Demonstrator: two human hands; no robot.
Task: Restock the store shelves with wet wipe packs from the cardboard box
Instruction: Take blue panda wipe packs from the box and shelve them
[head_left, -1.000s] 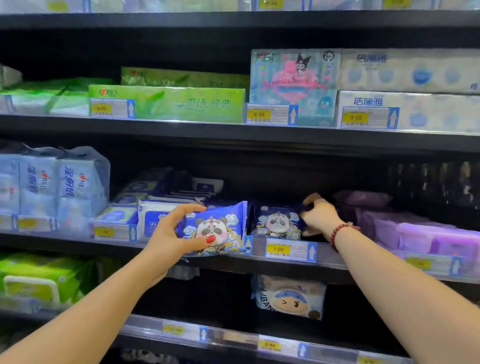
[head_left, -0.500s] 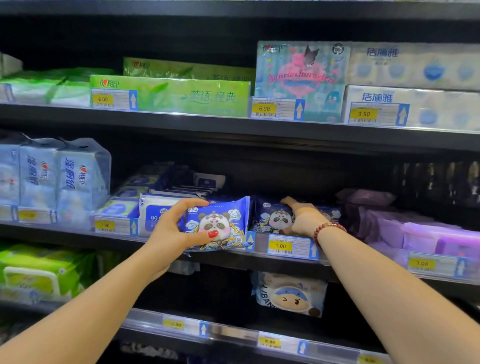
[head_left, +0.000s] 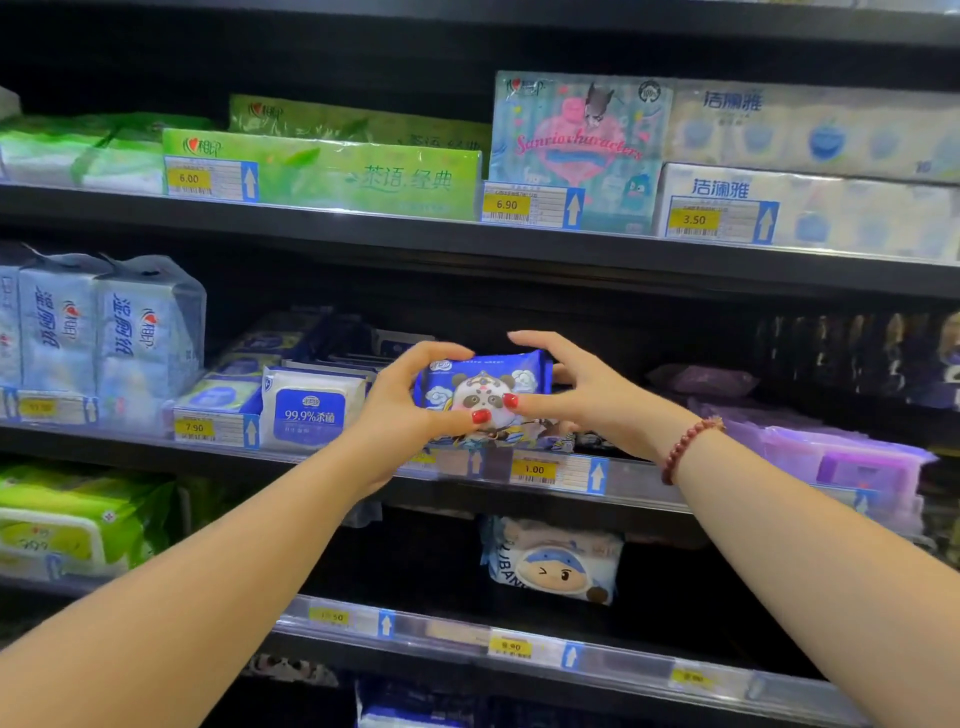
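Right now you hold 1 blue panda wet wipe pack (head_left: 485, 397) upright between both hands at the front edge of the middle shelf (head_left: 639, 480), above the 1.00 price tag (head_left: 535, 470). Your left hand (head_left: 402, 410) grips its left end and your right hand (head_left: 582, 395) its right end, both thumbs pressed on its front.

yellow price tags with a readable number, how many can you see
5: 6.00, 6.90 and 3.50 on the upper shelf; 7.90 and 1.00 on the middle. Others are too blurred.
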